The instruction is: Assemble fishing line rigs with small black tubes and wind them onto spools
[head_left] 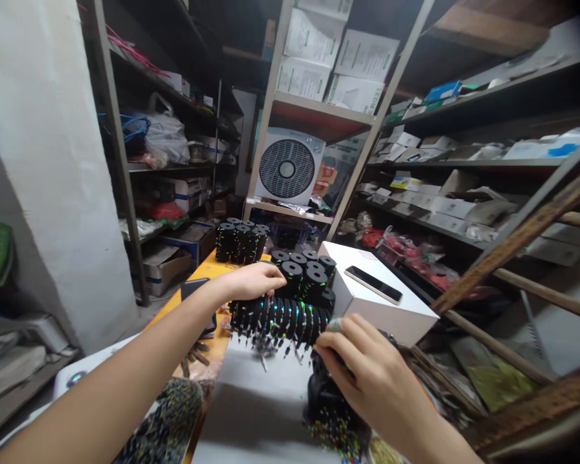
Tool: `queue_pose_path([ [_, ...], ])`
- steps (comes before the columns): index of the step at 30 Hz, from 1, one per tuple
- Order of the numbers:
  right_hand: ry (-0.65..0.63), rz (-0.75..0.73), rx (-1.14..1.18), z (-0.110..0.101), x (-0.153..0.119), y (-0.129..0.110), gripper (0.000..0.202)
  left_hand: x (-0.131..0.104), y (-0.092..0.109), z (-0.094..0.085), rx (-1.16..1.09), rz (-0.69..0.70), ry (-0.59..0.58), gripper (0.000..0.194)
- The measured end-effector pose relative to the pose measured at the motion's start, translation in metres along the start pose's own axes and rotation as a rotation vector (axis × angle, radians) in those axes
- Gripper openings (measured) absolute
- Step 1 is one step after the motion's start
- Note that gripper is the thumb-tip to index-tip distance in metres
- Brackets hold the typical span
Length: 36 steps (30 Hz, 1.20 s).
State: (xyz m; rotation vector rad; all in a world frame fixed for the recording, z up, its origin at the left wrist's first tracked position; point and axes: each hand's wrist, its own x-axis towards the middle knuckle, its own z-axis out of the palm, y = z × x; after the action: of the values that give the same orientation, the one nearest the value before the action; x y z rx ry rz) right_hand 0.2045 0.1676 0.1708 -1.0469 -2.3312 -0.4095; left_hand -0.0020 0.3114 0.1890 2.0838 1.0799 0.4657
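A dark roll ringed with many black cord bracelets [280, 317] lies crosswise above a white board [256, 406]. Small shiny beads dot the cords, and their ends dangle beneath. Over the top of the roll is my left hand [256, 281], its thumb and fingers pinched together; anything between them is too small to make out. My right hand [367, 361] closes its fingertips at the roll's right end, with a pale band around one finger. Below that hand, a black holder [319, 393] stands partly hidden, with loose coloured beads [336, 428] around its base.
More bracelet-covered rolls [241, 241] stand upright at the back, and others [302, 267] behind the working roll. A phone [373, 284] rests on a white box [401, 316] at right. A heap of dark cords [164, 419] sits lower left. Shelves and a fan [287, 167] lie beyond.
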Motion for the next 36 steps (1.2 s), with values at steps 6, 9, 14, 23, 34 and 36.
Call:
queue_pose_path([
  [6,0.057,-0.007,0.052,0.001,0.008,-0.017,0.012,0.0,-0.001,-0.001,-0.038,0.02,-0.012,0.028],
  [9,0.026,-0.041,0.021,0.006,0.024,-0.021,0.032,-0.002,-0.001,-0.002,-0.075,0.038,-0.007,0.027],
  [14,0.005,-0.057,0.104,0.02,0.043,-0.033,0.016,-0.003,-0.003,0.002,-0.189,0.072,0.092,0.028],
  [23,0.005,-0.116,0.075,0.042,0.082,-0.034,0.018,-0.043,-0.003,-0.01,-0.246,0.169,0.429,0.018],
  [34,0.1,-0.116,0.166,0.046,0.081,-0.032,0.017,-0.124,-0.019,0.041,0.045,0.086,0.707,0.006],
  [36,0.106,-0.112,0.18,0.047,0.081,-0.031,0.017,-0.119,-0.02,0.045,0.049,0.074,0.726,0.006],
])
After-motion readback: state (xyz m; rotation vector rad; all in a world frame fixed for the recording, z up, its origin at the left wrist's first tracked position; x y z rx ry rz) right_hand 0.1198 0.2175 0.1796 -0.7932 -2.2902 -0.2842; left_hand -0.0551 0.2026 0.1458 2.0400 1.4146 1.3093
